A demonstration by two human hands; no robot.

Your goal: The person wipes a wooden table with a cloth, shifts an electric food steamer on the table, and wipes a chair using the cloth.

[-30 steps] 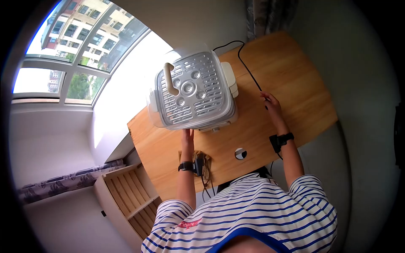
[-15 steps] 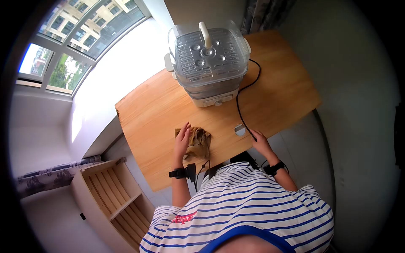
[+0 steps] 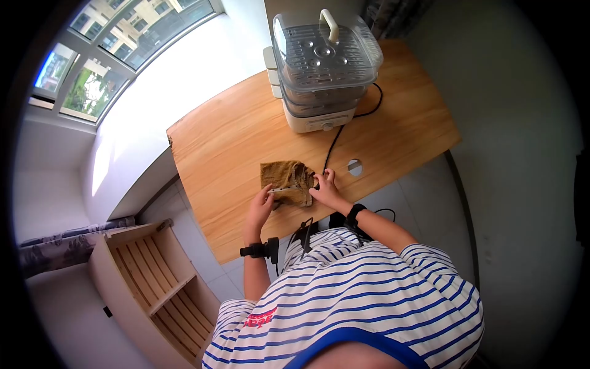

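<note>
A crumpled brown cloth (image 3: 286, 174) lies near the table's front edge, with a pale dotted strip across its middle. My left hand (image 3: 260, 208) rests at the cloth's lower left corner, its fingers extended and touching the fabric. On the other side, my right hand (image 3: 327, 192) has its fingers curled round the black power cord (image 3: 332, 145), right beside the cloth. The cord's end is hidden by that hand. The cord runs back to an electric food steamer (image 3: 322, 121), which has a beige base, stacked tiers and a clear lid with a beige handle.
The wooden table (image 3: 215, 160) has a round hole (image 3: 355, 167) to the right of my right hand. A slatted wooden shelf unit (image 3: 147, 270) stands on the floor at lower left. A window (image 3: 123, 43) and white sill are at upper left. Black bands are on both wrists.
My right hand has moved left with the cord, from beyond the hole to the cloth's edge. The cloth looks more spread out, and my left hand has shifted to its lower corner.
</note>
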